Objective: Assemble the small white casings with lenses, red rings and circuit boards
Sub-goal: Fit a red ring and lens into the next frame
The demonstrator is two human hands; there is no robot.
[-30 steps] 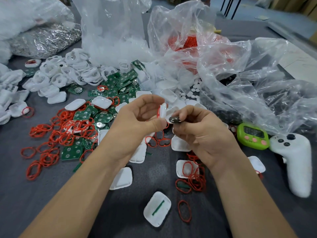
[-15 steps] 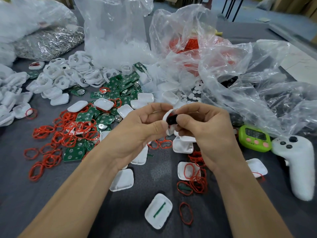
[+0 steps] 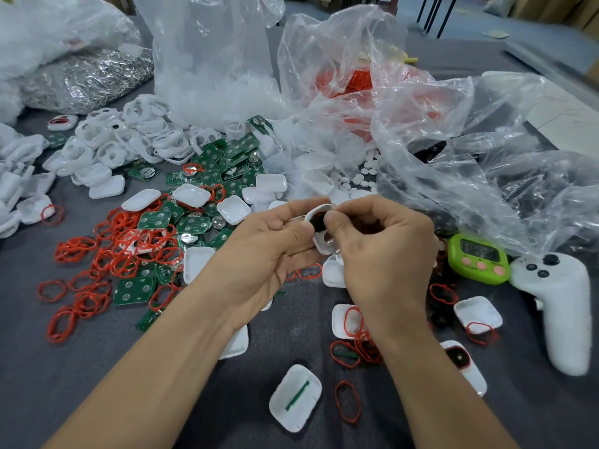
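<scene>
Holding one white casing (image 3: 325, 246) above the grey surface (image 3: 29, 384), both hands are closed on it. The left hand (image 3: 259, 257) has its grip clamped on the casing's left side, with the thumb on the rim and the fingers curled behind. The right hand (image 3: 385, 254) pinches from the other side. Its thumb and forefinger tips meet over a dark piece (image 3: 319, 223) sitting in the casing's upper hollow; what that piece is, I cannot tell.

Nearer than the hands, four loose shells lie in plain view. One holds a green strip (image 3: 295, 396), one is fitted with a red ring and dark board (image 3: 458, 359), and two open ones (image 3: 478, 314) each have a ring on them. Others are partly hidden under the arms. A single red ring (image 3: 348, 401) lies just beside the strip shell.

To the left, the red rings (image 3: 113, 254), green circuit boards (image 3: 207, 186) and white frames (image 3: 129, 140) are heaped too thickly to count. Small round lenses (image 3: 363, 176) are scattered by the clear plastic bags (image 3: 453, 131). One green timer (image 3: 475, 259) and one white controller (image 3: 564, 319) sit on the right.
</scene>
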